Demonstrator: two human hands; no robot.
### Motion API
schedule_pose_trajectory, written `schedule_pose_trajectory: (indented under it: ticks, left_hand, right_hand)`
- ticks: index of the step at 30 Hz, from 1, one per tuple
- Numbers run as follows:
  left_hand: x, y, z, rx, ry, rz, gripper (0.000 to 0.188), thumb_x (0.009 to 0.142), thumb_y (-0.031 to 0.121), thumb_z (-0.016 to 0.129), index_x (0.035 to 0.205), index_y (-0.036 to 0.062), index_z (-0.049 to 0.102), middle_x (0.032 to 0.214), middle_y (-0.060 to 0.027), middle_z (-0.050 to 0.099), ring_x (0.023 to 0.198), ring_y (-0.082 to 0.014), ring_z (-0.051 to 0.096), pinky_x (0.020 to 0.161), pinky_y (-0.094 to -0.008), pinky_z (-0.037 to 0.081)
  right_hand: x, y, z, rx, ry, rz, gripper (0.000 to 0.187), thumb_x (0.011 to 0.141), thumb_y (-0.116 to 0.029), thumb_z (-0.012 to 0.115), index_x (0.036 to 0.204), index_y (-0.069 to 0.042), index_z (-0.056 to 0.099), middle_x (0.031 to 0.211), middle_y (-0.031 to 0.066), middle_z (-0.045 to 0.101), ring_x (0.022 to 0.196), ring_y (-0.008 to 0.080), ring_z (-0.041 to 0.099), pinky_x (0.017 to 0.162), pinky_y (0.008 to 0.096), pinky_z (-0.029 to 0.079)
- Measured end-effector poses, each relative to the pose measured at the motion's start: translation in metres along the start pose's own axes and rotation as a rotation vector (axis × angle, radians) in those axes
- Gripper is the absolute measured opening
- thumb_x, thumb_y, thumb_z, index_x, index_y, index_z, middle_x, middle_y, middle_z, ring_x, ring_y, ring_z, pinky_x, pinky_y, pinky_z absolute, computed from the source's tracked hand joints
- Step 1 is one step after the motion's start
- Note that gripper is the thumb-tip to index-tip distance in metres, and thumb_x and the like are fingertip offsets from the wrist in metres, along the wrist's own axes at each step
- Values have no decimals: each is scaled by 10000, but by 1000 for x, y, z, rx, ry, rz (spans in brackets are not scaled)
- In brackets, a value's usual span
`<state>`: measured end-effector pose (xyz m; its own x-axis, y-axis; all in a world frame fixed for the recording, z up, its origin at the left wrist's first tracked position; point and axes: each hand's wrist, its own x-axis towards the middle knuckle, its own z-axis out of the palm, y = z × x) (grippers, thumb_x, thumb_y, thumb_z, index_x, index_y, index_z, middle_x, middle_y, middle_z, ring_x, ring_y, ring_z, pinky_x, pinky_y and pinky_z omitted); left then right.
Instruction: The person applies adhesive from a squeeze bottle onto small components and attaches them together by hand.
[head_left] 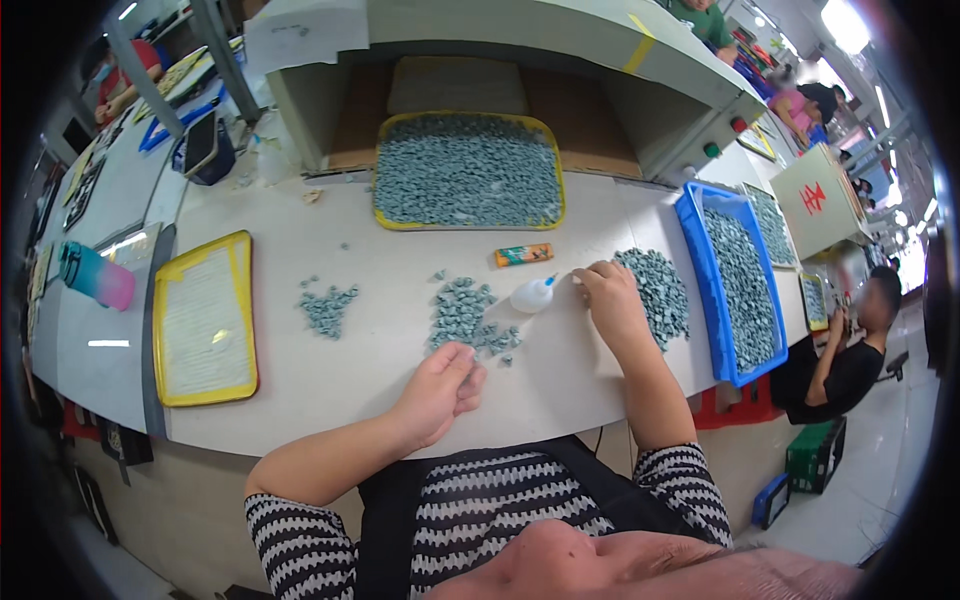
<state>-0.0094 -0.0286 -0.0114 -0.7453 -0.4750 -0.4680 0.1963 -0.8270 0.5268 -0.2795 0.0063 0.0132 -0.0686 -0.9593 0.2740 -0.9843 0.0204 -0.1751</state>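
My left hand [440, 388] is closed with its fingers curled in, just below the middle pile of small grey-green pieces [462, 312]. Whatever it may hold is hidden. Over by the right pile of such pieces [655, 292], my right hand [608, 293] has its thumb and fingertips drawn together at the pile's left edge; anything between them is too small to name. A white squeeze bottle [532, 296] with a blue tip lies between the two piles, left of my right hand. Behind it is an orange and green cylinder [523, 255].
A smaller cluster of pieces [328, 310] lies left, beside a yellow-rimmed tray [205, 325] with a white ridged surface. A full yellow tray [378, 205] stands at the back under a shelf. A blue bin [722, 345] of pieces borders the right side. A teal-pink bottle [97, 277] is far left.
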Motion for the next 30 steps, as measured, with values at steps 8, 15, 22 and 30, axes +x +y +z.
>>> schedule_pose_trajectory:
  ticks: [8,15,22,30]
  left_hand:
    - [-9,6,1,-27,15,-3,114,980,161,346,907,95,402,739,-32,426,581,-98,297,524,-227,286]
    - [-1,7,0,-37,-70,-1,130,978,192,363,900,96,403,724,-28,424,576,-92,315,514,-225,290]
    - [3,3,0,-34,-54,-32,164,979,222,366,897,85,404,723,-20,424,572,-88,313,509,-218,286]
    - [4,1,-1,-35,-50,-25,162,980,214,367,934,76,439,736,-1,421,564,-72,296,504,-209,276]
  right_hand:
    - [4,-31,-14,373,491,-21,225,766,82,610,982,19,602,915,116,617,761,195,622,635,233,495]
    - [-13,-69,-6,796,222,-302,266,702,156,607,929,16,610,873,129,635,809,215,630,684,287,510]
    - [-15,-79,13,782,68,-315,247,676,49,696,904,-44,672,895,98,663,788,198,649,660,261,531]
    - [-18,-81,31,684,159,-433,237,687,23,696,915,-33,662,911,104,662,771,209,651,650,267,539]
